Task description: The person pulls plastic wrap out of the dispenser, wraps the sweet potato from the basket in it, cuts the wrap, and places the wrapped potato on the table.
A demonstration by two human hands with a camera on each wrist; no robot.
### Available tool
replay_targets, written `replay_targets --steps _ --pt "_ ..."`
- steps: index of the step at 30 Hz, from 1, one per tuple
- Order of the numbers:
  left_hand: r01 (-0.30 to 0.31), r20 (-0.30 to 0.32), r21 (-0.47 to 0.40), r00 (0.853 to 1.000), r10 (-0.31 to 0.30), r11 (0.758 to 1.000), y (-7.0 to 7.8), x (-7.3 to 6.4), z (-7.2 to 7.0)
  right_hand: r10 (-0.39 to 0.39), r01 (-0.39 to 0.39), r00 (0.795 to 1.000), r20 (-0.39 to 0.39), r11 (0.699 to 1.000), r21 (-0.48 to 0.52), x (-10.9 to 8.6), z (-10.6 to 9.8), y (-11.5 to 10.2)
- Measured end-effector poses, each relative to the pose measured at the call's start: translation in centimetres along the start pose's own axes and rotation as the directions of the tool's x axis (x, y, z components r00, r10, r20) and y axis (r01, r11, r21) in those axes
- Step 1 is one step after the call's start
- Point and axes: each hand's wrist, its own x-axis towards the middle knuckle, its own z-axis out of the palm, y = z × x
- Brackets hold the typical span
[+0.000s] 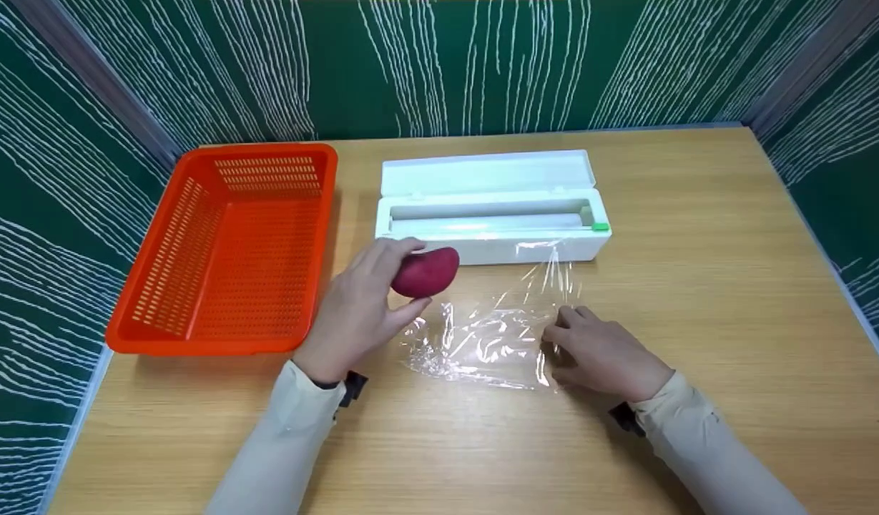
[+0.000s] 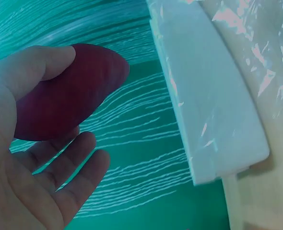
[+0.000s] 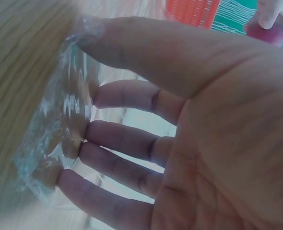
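My left hand (image 1: 357,304) holds a dark red sweet potato (image 1: 426,272) between thumb and fingers, raised near the front left of the white cling film box (image 1: 489,250). In the left wrist view the sweet potato (image 2: 76,91) is smooth and tapers at one end; the lower fingers hang free of it. Clear cling film (image 1: 482,343) runs from the box onto the table, wrinkled at its left and front edges. At its right edge is my right hand (image 1: 600,350). The right wrist view shows the fingertips and thumb spread apart, touching the film (image 3: 69,120).
An orange-red plastic basket (image 1: 257,272) with perforated sides stands on the left. The box lid (image 1: 485,172) is raised at the back, with a film roll (image 1: 489,223) inside and a green piece (image 1: 600,227) at the right end. Green panels (image 1: 482,71) enclose the wooden table (image 1: 732,286).
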Motion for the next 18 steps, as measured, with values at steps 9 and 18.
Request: replay_targets --steps 9,18 --pt "-0.001 0.079 0.008 0.997 0.001 1.0 0.8 0.0 2.7 -0.002 0.002 1.0 0.006 1.0 -0.003 0.0 0.1 0.0" --pt "-0.048 0.161 -0.027 0.986 0.052 0.998 1.2 0.7 5.4 0.01 -0.01 1.0 0.017 1.0 0.015 0.1 0.0 0.0"
